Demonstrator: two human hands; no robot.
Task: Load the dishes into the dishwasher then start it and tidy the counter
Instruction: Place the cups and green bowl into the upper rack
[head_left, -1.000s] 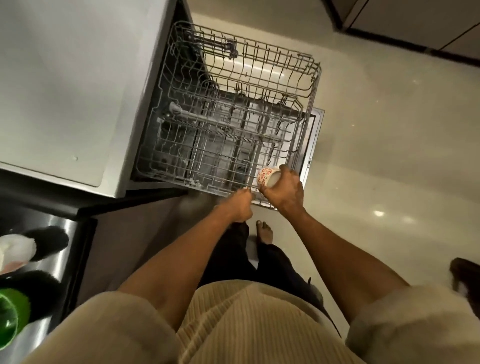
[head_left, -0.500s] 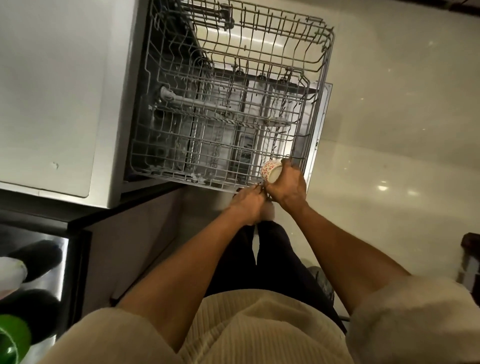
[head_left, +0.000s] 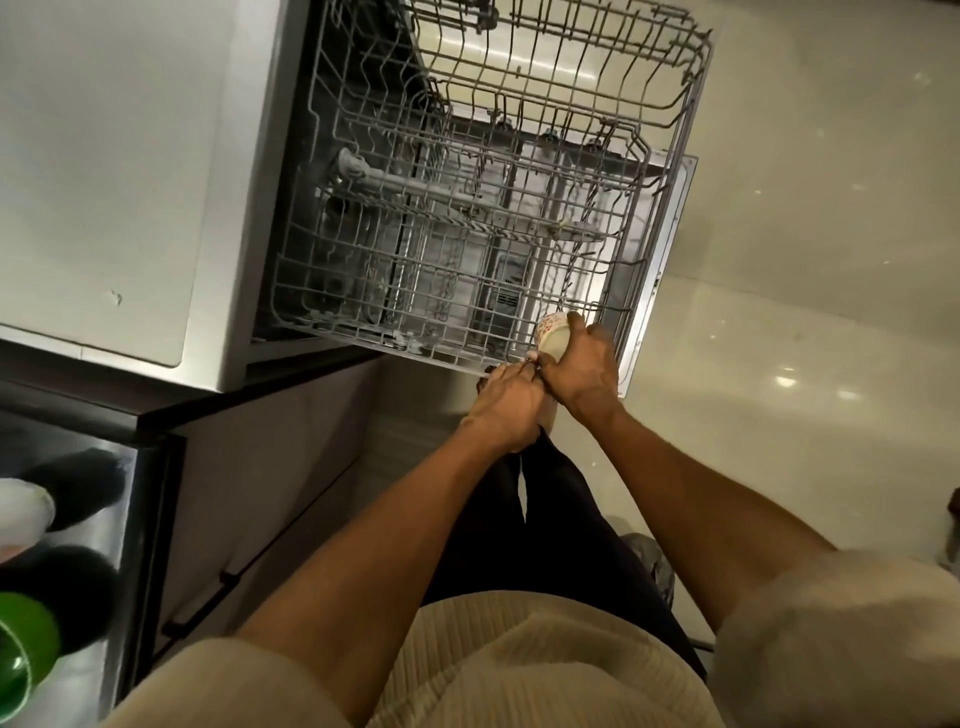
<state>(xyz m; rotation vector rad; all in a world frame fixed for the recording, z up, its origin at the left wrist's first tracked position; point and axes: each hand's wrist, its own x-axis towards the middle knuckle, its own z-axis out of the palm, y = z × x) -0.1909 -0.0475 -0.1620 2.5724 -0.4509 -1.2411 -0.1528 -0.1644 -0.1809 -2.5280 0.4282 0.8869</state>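
The dishwasher stands open with its wire rack (head_left: 363, 291) pulled out over the lowered door (head_left: 662, 249); a second wire rack (head_left: 623, 78) sits further back. I see no dishes in either rack. My right hand (head_left: 584, 379) holds a small white cup with a red pattern (head_left: 551, 332), tipped on its side, at the near right corner of the front rack. My left hand (head_left: 506, 405) is right beside it, fingers curled on the rack's front rim wire. The two hands touch.
A pale counter (head_left: 104, 156) lies left of the dishwasher. Below it is a steel sink (head_left: 111, 519) holding dark items, a white item (head_left: 21, 509) and a green one (head_left: 21, 644). A cabinet front with a handle (head_left: 291, 467) is under the sink. Glossy floor spreads to the right.
My head has moved closer over the racks. My left hand has slid right along the rim until it meets my right hand, which keeps the cup at the rack corner.
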